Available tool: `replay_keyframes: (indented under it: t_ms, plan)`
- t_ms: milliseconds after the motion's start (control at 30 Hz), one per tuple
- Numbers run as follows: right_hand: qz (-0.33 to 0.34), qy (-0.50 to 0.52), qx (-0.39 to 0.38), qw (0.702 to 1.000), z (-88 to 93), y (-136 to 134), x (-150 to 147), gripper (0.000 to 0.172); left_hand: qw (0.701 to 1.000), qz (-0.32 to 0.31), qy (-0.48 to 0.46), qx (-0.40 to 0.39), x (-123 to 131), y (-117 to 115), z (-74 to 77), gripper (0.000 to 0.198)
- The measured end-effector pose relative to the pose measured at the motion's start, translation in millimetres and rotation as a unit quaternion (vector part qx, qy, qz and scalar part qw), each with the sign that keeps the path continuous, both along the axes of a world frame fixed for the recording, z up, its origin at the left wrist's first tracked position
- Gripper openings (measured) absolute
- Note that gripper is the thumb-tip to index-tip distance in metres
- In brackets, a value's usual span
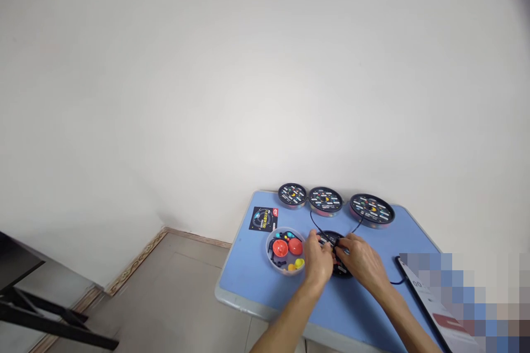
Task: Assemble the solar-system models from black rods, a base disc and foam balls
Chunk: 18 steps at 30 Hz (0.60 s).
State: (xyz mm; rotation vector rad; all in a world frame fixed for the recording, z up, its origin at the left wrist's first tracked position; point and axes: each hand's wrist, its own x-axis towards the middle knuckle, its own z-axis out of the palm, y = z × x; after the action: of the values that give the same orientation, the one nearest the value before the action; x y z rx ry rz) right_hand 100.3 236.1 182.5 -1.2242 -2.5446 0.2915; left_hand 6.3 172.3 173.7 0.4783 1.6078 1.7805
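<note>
Both my hands rest on a black round disc (333,240) in the middle of the blue table (248,270). My left hand (318,260) covers the disc's left side, its fingers curled over the edge. My right hand (361,260) covers the right side, fingers bent and pinched near the disc's centre. Thin black wires (315,225) run from the disc toward the back. What the fingertips pinch is too small to make out.
Three round black discs with coloured labels (292,194) (325,200) (371,209) line the table's back edge. A clear bowl of red, yellow and blue pieces (285,251) sits left of my hands, a black booklet (264,219) behind it. A white paper (430,298) lies right.
</note>
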Motion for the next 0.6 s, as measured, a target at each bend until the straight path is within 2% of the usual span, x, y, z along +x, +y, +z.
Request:
replay_keyframes:
  t_ms: [100, 133, 200, 267, 333, 433, 500, 600]
  plan:
    - [0.003, 0.003, 0.006, 1.0, -1.3, 2, 0, 0.026, 0.996, 0.003, 0.086, 0.02, 5, -29, 4.3, 0.028]
    - [0.003, 0.005, 0.01, 1.0, -1.2, 2, 2, 0.024, 0.985, 0.0, 0.172, 0.029, 4, -40, 4.8, 0.025]
    - [-0.008, 0.013, 0.023, 1.0, 0.6, 0, 7, 0.022, 0.949, 0.008, 0.314, 0.028, -2, -62, 3.6, 0.023]
    - [-0.026, 0.043, 0.062, 0.997, 5.1, -6, 11, 0.028, 0.915, 0.046, 0.4, 0.019, -15, -83, 0.0, 0.026]
    - [-0.014, 0.089, 0.109, 0.99, 12.0, -15, 9, 0.03, 0.872, 0.094, 0.481, -0.004, -31, -98, -4.6, 0.029]
    - [0.083, 0.094, 0.118, 0.985, 23.1, -31, -14, 0.029, 0.798, 0.093, 0.59, -0.08, -54, -112, -10.6, 0.029]
    - [0.125, 0.013, 0.103, 0.987, 27.9, -37, -40, 0.03, 0.759, 0.069, 0.634, -0.133, -63, -115, -14.0, 0.033]
    - [0.129, -0.036, 0.106, 0.985, 28.9, -37, -80, 0.025, 0.736, 0.039, 0.653, -0.173, -69, -116, -20.2, 0.028]
